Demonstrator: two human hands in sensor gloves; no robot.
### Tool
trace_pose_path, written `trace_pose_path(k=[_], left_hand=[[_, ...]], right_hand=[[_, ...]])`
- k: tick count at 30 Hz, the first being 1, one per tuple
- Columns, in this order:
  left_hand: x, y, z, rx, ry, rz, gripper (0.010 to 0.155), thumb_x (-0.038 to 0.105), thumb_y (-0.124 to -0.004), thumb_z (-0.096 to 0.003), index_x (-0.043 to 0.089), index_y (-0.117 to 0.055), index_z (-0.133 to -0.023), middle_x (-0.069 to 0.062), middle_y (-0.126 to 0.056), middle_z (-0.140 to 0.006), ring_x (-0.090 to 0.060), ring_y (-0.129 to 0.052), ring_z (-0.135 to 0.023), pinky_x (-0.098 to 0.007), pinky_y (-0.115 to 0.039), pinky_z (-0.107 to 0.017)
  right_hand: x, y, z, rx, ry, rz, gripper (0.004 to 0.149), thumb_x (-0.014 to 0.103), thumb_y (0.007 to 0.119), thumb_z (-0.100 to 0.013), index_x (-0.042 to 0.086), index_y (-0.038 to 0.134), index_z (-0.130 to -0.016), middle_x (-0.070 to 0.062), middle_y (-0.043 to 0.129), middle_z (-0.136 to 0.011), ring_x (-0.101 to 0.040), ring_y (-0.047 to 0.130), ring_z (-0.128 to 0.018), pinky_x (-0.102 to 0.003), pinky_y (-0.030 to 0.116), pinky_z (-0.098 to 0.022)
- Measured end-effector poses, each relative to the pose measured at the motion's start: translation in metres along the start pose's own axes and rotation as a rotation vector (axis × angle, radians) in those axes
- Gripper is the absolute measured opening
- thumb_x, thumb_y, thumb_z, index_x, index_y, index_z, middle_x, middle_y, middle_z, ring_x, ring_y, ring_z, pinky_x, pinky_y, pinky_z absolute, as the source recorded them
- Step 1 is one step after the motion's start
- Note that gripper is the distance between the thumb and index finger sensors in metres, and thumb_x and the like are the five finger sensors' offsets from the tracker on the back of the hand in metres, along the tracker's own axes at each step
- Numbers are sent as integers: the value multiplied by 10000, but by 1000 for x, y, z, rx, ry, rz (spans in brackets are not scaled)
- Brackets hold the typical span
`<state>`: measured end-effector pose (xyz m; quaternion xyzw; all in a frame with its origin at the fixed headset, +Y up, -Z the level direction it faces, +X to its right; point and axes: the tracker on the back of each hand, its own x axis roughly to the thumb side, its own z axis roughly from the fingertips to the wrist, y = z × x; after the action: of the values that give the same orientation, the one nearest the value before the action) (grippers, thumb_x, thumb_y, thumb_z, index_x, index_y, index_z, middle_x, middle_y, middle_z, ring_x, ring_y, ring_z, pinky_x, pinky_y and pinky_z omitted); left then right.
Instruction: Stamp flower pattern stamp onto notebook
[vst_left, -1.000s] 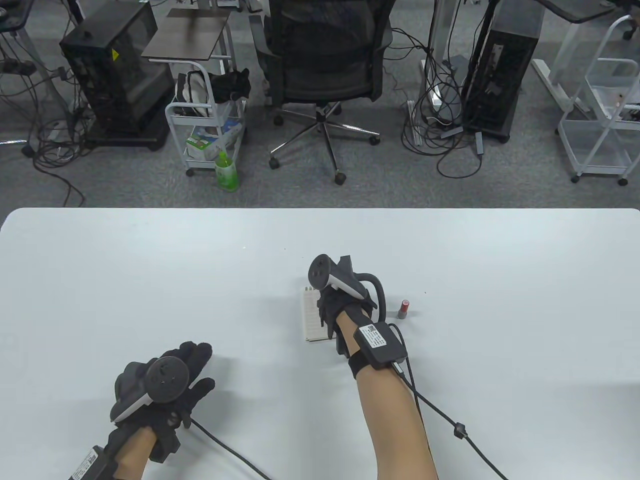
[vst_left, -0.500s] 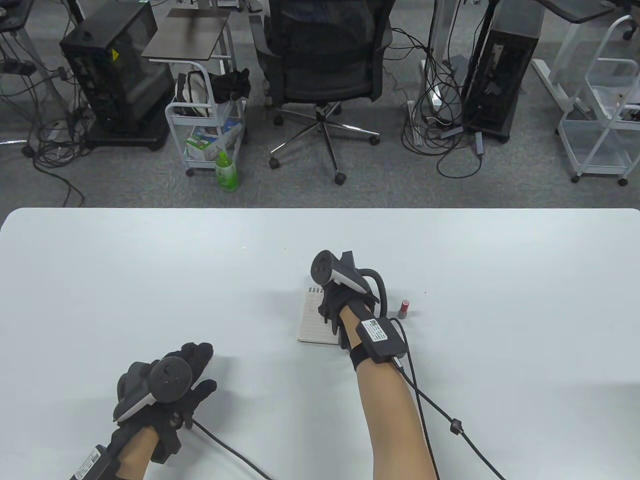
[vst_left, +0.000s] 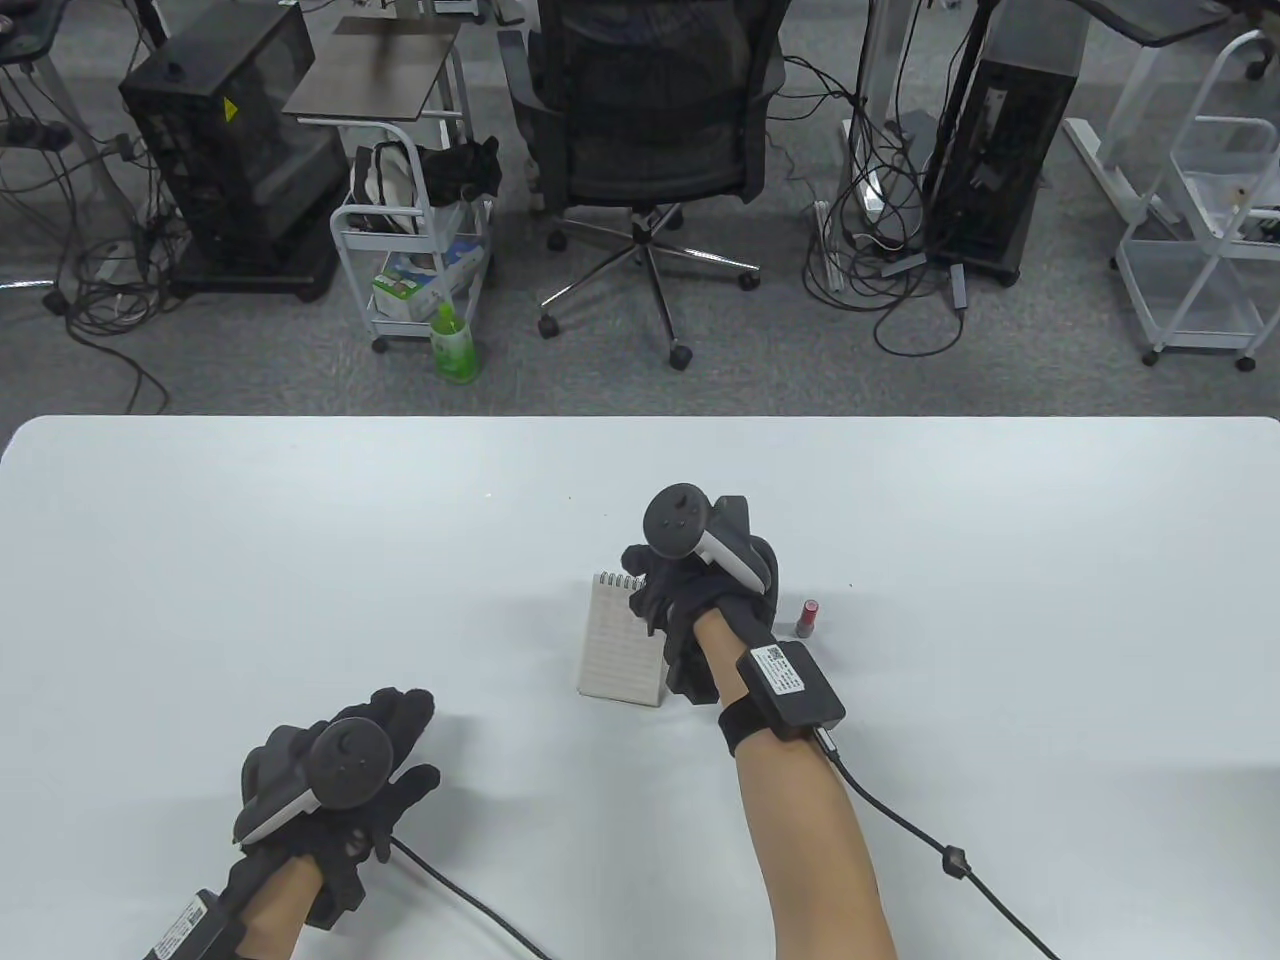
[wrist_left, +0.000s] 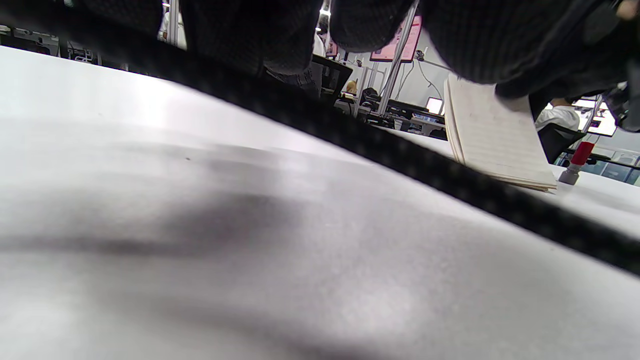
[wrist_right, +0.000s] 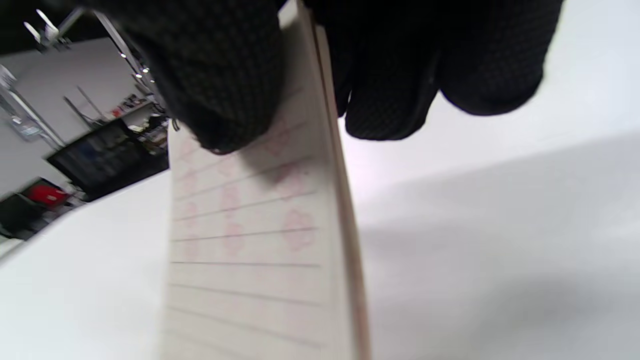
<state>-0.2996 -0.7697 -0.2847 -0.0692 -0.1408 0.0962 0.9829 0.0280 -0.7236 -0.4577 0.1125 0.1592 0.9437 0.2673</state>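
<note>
The right hand (vst_left: 700, 590) has tipped the notebook (vst_left: 622, 645) up, pinching its top edge — faint pink prints show; stamp (vst_left: 807, 617) untouched, left hand (vst_left: 335, 775) resting loosely spread

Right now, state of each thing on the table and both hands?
notebook: spiral-bound, tilted up off the table on its near edge, lined page showing faint pink stamp marks.
right hand: grips the notebook's upper right part, fingers pinching it from both sides.
stamp: upright on the table, right of the notebook, untouched.
left hand: rests on the table, holds nothing.
table: white.
</note>
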Motion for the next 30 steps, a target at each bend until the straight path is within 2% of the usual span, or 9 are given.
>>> trace_pose_path(k=[3, 8, 11, 14, 18, 20, 24, 30], left_hand=[[2, -1, 0, -4, -6, 3, 753, 550, -697, -414, 235, -465, -1057, -163, -516, -1105, -458, -642, -975, -709, -497, -649], [3, -2, 0, -6, -10, 10, 751, 550, -696, -414, 235, -468, -1056, -163, -518, -1104, -457, -644, -974, -708, -500, -648], [5, -3, 0, -6, -13, 18, 749, 549, -696, -414, 236, -469, -1056, -163, -519, -1104, -458, -644, -974, -708, -500, -648], [8, -4, -1, -8, -17, 26, 750, 548, -696, -415, 233, -469, -1057, -164, -518, -1104, -459, -641, -974, -708, -498, -649], [12, -5, -1, -9, -25, 31, 750, 549, -695, -414, 236, -468, -1057, -164, -518, -1105, -457, -643, -975, -708, -499, -649], [13, -5, -1, -7, -29, 32, 749, 550, -695, -414, 235, -470, -1056, -163, -518, -1104, -458, -643, -974, -708, -500, -648], [16, -5, -1, -9, -35, 29, 749, 550, -693, -415, 235, -470, -1057, -165, -518, -1104, -457, -642, -975, -709, -499, -648], [15, -5, -2, -17, -35, 31, 746, 547, -694, -417, 233, -473, -1057, -167, -515, -1105, -461, -640, -974, -710, -496, -649]], right_hand=[[16, 0, 22, 31, -84, -82, 556, 224, 923, -349, 215, 790, -889, -144, 838, -757, -392, 966, -670, -588, 785, -484], [41, 4, 58, 73, -197, -57, 537, 227, 918, -347, 226, 809, -873, -141, 846, -747, -328, 1035, -570, -528, 835, -436], [48, 12, 76, 159, -242, -100, 535, 231, 915, -351, 224, 808, -875, -142, 847, -746, -311, 1047, -547, -510, 847, -420], [44, 28, 87, 298, -252, -201, 536, 225, 909, -360, 211, 801, -885, -151, 840, -750, -307, 1050, -530, -500, 854, -405], [30, 52, 90, 469, -247, -263, 536, 224, 904, -369, 202, 796, -893, -162, 835, -752, -303, 1057, -511, -477, 871, -380], [22, 60, 88, 499, -211, -259, 535, 218, 900, -375, 200, 791, -898, -165, 827, -760, -307, 1050, -519, -484, 863, -389], [3, 74, 78, 421, -113, -179, 534, 217, 897, -374, 204, 788, -897, -164, 820, -765, -314, 1039, -535, -490, 851, -404], [-1, 77, 72, 179, -54, 39, 538, 215, 891, -378, 217, 778, -904, -153, 812, -797, -364, 988, -597, -533, 794, -454]])
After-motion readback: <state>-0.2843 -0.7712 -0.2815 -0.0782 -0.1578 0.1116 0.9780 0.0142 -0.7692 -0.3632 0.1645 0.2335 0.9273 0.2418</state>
